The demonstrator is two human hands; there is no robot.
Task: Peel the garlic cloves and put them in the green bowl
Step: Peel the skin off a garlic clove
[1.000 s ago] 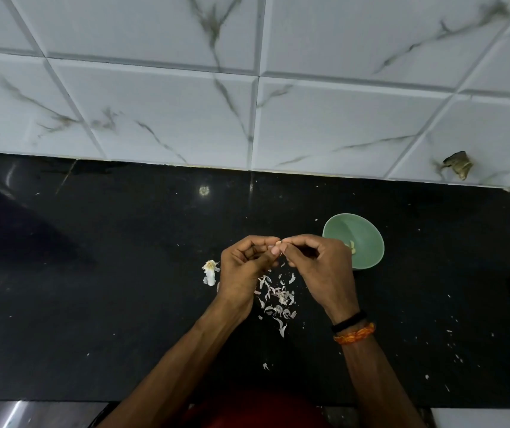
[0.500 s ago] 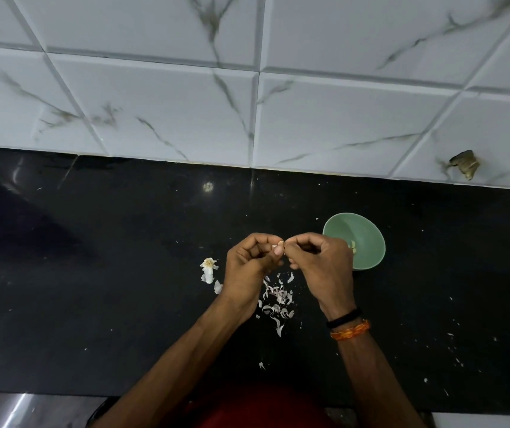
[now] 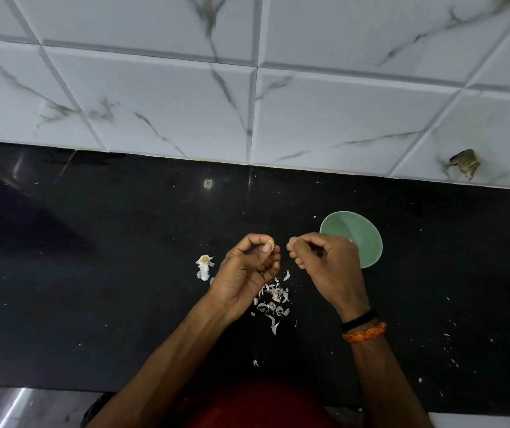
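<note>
Left hand (image 3: 247,267): raised above the glossy black stone tabletop (image 3: 108,288), fingers curled, grip clamped on a small pale garlic clove (image 3: 270,242) pinched between thumb and fingertips at the top of the fist.

Right hand (image 3: 327,264): just beside the left grip, a narrow gap between the two; fingers curled in, thumb and forefinger tips pressed together. Whether a scrap of skin sits in that pinch is too small to tell. Wrist carries a black band (image 3: 359,320) and an orange braided thread (image 3: 364,333).

Round pale green bowl (image 3: 368,239): on the tabletop directly beyond the right grip, partly hidden by the knuckles; a pale bit shows inside, right at the hand's edge.

Heap of thin white and pinkish garlic skins (image 3: 273,299): on the tabletop directly beneath the two grips, trailing toward the person.

White papery remnant of a garlic bulb (image 3: 204,267): on the tabletop just outside the left grip, on the side away from the bowl.

Small white flecks (image 3: 451,359): scattered on the tabletop well out past the right wrist.

White marble-veined wall tiles (image 3: 340,118): rising behind the tabletop, beyond both grips.
</note>
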